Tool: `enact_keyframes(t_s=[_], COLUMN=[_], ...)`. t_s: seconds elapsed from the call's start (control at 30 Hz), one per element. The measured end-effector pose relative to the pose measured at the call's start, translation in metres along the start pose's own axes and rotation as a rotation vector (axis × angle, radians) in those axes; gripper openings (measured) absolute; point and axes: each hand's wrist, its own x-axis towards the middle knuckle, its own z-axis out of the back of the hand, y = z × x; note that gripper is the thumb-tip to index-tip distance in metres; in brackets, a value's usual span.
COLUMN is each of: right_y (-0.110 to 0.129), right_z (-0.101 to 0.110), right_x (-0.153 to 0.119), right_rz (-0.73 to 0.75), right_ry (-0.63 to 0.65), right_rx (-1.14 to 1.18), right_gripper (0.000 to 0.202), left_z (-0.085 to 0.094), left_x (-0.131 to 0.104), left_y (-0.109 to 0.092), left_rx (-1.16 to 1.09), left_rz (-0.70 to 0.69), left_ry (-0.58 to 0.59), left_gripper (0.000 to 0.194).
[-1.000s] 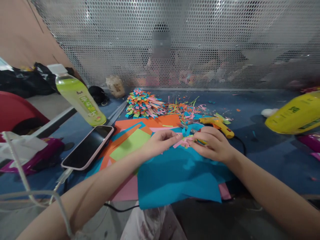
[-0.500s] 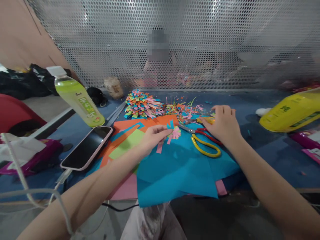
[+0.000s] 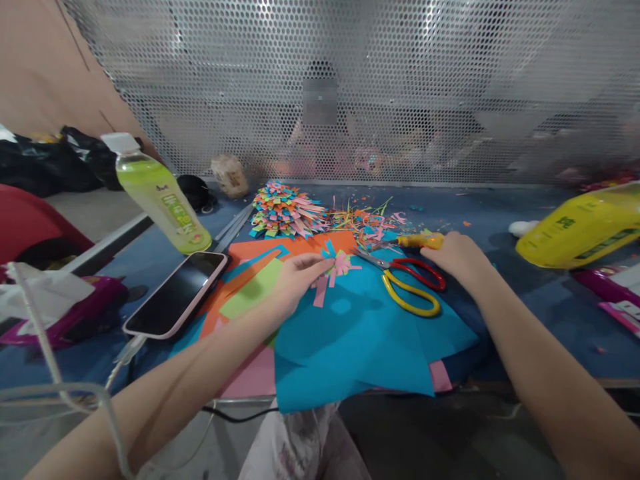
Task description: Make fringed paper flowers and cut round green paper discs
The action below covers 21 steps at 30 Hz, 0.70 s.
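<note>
Blue, the bench carried a broad blue sheet. Beyond its right side, the right hand curled around the rear of the yellow glue gun, probably rigid and best gripped there. Over the sheet, the left hand pinched the fringed paper piece, seemingly feather-light, easily creased, safest held by its edge.

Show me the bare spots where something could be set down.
The table shows a mostly bare patch between the right forearm and the yellow bottle. The blue paper is uncovered along its front, nearer the wearer than the scissors. Crowded: the back middle, with paper tree, scraps and glue gun; also left, around the phone.
</note>
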Motion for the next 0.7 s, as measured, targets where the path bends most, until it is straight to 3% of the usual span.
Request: enact_keyframes(t_s=[0.07,0.13,0.27,0.37,0.5,0.7], right_y=[0.004,0.008,0.019,0.031,0.041,0.044], right_z=[0.005,0.009,0.01,0.008,0.006,0.008], right_x=[-0.003,-0.006,-0.018,-0.034,-0.049,-0.05], right_rz=[-0.025,0.044,0.355,0.611,0.859,1.059], right_ry=[-0.16,-0.338,-0.727,-0.944,-1.061,-1.093], right_rx=[0.017,0.104,0.245,0.244,0.144,-0.005], right_gripper=[0.053,0.05,0.041,0.04,0.05,0.054], left_z=[0.002,0.003,0.002,0.001,0.001,0.001], left_x=[0.0,-0.001,0.0,0.002,0.005,0.007], left_y=[-0.003,-0.008,-0.011,-0.006,0.001,0.003], left_rx=[-0.11,-0.156,-0.127,-0.087,-0.02,0.023], left_rz=[0.028,0.021,0.011,0.025,0.016,0.011], left_ry=[-0.018,-0.008,-0.022,-0.057,-0.081,-0.072], left_gripper=[0.028,0.028,0.029,0.031,0.028,0.026])
